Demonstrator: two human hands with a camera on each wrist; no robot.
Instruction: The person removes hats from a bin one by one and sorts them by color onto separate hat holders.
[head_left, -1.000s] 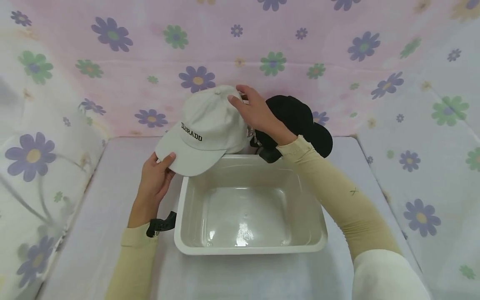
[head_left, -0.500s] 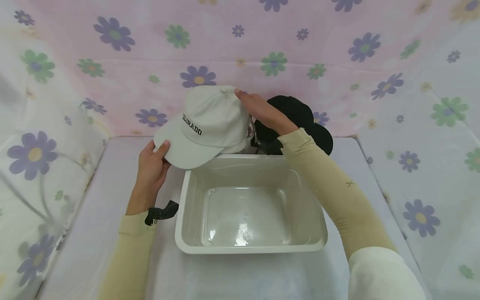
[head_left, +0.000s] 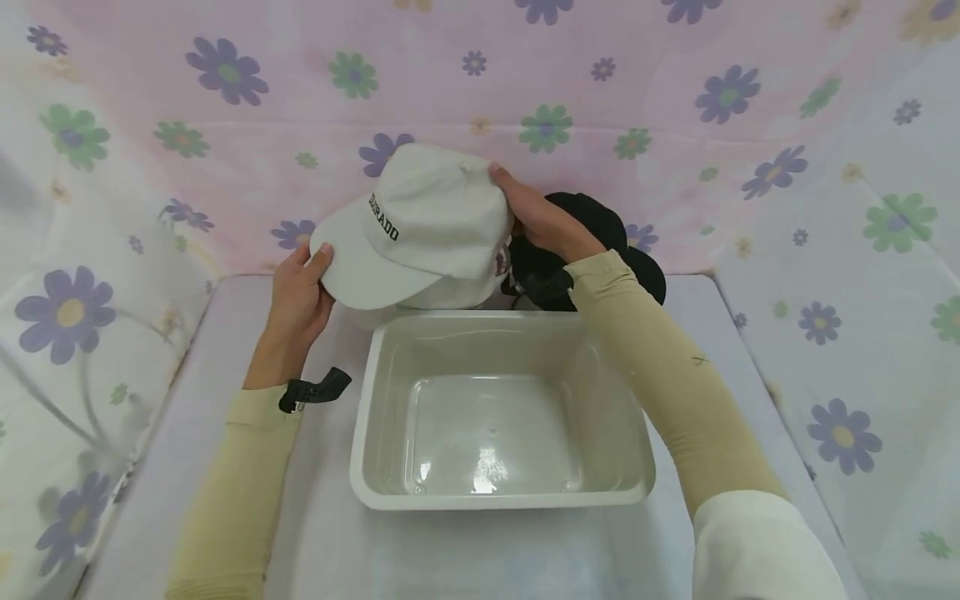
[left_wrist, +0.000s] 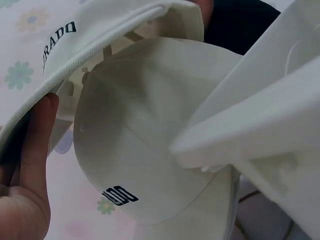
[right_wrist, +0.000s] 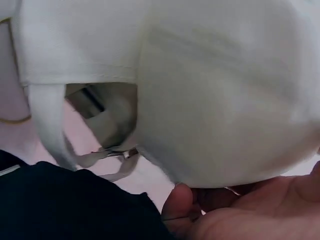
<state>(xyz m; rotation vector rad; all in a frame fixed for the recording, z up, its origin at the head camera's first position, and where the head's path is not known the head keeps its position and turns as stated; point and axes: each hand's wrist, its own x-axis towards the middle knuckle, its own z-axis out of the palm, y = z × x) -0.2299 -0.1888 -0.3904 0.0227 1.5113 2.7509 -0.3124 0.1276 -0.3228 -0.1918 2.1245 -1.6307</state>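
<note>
A white baseball cap (head_left: pixel 435 217) with dark lettering is raised by both hands behind the basin, its brim toward the lower left. My left hand (head_left: pixel 296 304) pinches the brim, thumb on top and fingers underneath. At the far right of the crown my right hand (head_left: pixel 543 217) grips the cap's edge; in the right wrist view its fingers (right_wrist: pixel 182 202) reach beneath. Below the lifted cap lies a second white cap (left_wrist: pixel 145 125), also lettered, largely covered in the head view. A black cap (head_left: pixel 600 221) sits behind the right forearm, partly hidden.
A light beige plastic basin (head_left: pixel 502 501) stands in the middle of the table (head_left: pixel 480 550), in front of the caps, with nothing in it. Flower-patterned cloth (head_left: pixel 480 92) hangs behind and at both sides.
Both hands have raised the white cap upward and back, off the basin's rear rim, uncovering more of the white cap beneath. The right hand has shifted its hold at the crown's right side.
</note>
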